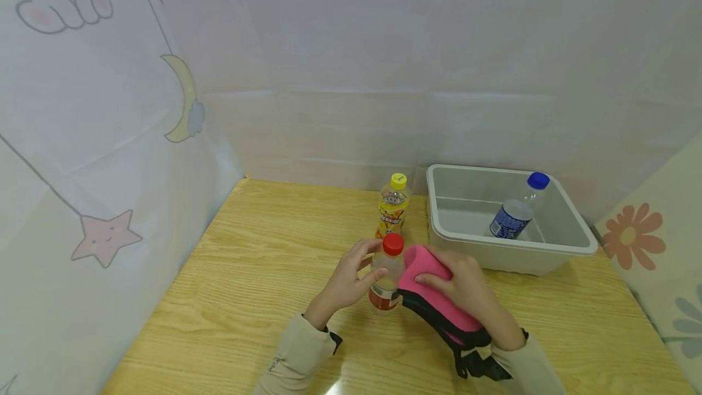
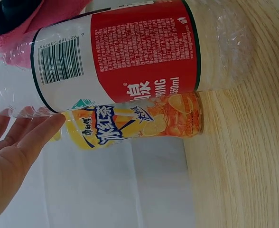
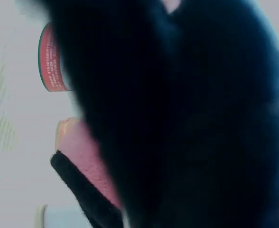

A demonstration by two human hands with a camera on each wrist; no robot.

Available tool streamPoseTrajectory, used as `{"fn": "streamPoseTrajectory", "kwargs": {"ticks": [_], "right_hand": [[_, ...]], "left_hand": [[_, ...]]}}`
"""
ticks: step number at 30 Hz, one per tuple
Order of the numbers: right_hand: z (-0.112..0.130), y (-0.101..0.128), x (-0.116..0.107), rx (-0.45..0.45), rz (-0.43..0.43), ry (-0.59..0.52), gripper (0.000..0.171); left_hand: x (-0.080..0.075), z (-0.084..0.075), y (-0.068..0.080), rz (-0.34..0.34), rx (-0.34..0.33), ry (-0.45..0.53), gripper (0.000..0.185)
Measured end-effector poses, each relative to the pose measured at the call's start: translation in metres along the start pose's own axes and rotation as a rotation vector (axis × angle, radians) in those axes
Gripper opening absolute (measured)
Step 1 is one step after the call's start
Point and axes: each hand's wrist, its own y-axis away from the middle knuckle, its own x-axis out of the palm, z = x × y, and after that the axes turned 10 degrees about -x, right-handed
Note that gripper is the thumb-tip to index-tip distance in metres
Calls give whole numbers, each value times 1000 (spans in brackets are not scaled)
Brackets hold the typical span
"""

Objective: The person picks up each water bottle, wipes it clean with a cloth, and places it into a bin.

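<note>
A clear plastic bottle (image 1: 386, 279) with a red cap and a red-and-white label stands upright on the wooden table. My left hand (image 1: 349, 282) holds it near the shoulder, thumb in front and fingers behind; in the left wrist view the left hand's fingers (image 2: 32, 137) touch the bottle (image 2: 144, 52). My right hand (image 1: 460, 279) grips a folded pink cloth (image 1: 425, 267) with black edging against the bottle's right side. Dark, blurred material fills most of the right wrist view, hiding the right hand; part of the pink cloth (image 3: 89, 164) shows beside it.
Just behind the held bottle stands an iced tea bottle (image 1: 393, 206) with a yellow cap. A grey plastic bin (image 1: 510, 247) at the back right holds a blue-capped bottle (image 1: 515, 212), leaning. Pale printed sheets (image 1: 351, 78) hang behind the table and along its sides.
</note>
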Motion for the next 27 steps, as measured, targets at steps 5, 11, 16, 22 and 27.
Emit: {"fn": "streamPoseTrajectory", "kwargs": {"ticks": [5, 11, 16, 22, 27], "right_hand": [[0, -6, -3, -79, -24, 6, 55], [0, -11, -6, -161, -34, -4, 54], [2, -16, -7, -176, -6, -18, 54], [6, -20, -9, -146, 50, -14, 54], [8, -20, -10, -98, 105, -15, 55]], "left_hand": [[-1, -1, 0, -2, 21, -6, 42], [-3, 0, 0, -14, 49, -33, 41], [-4, 1, 0, -17, 78, -64, 44], [-3, -2, 2, -21, 86, -73, 43], [0, -3, 2, -28, 82, -84, 47]]}}
